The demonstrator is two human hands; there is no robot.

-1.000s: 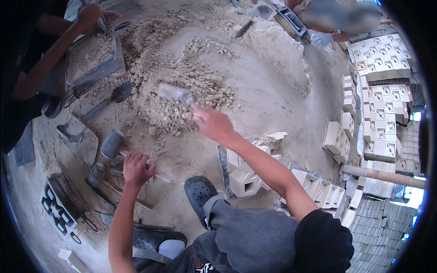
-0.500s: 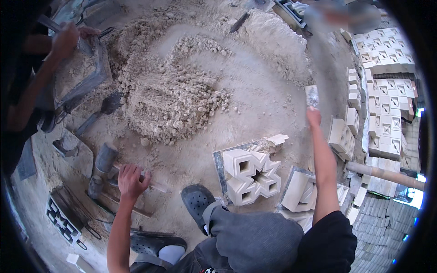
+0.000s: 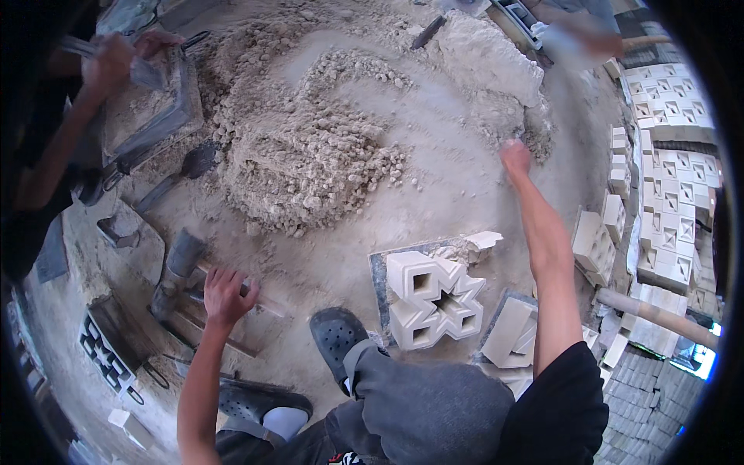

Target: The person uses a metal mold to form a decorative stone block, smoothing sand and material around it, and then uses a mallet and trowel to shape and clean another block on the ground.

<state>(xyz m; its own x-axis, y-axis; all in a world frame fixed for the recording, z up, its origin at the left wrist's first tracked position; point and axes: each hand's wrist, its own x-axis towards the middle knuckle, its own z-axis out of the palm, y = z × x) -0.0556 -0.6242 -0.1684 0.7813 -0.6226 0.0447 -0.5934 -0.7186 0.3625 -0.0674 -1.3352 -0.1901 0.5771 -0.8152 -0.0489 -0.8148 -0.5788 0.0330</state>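
My right hand [image 3: 515, 158] is closed around the grip of a flat scraper, at the near edge of the pale mound [image 3: 488, 62]; the blade is mostly out of sight now. On the left, my left hand [image 3: 226, 296] is closed over the handle of a mallet with a thick grey head [image 3: 186, 253]. Between my arms stands a pale moulded block [image 3: 436, 300] with a star-shaped opening and square holes, on a dark plate [image 3: 378, 271]. A broken pale piece [image 3: 485, 239] lies at the plate's far corner. A large crumbly heap [image 3: 310, 163] spreads ahead.
Another person's hands [image 3: 108, 62] work at a tray [image 3: 147, 136] at far left. A trowel [image 3: 198, 161] and metal mould [image 3: 101, 356] lie left. Finished blocks [image 3: 670, 194] stand in rows at right, near a wooden pole [image 3: 659, 319]. My shoe [image 3: 339, 345] is beside the star block.
My right hand has moved a little left and away from me with the scraper, whose blade showed plainly before. My left hand stays on the mallet handle. The view has shifted slightly.
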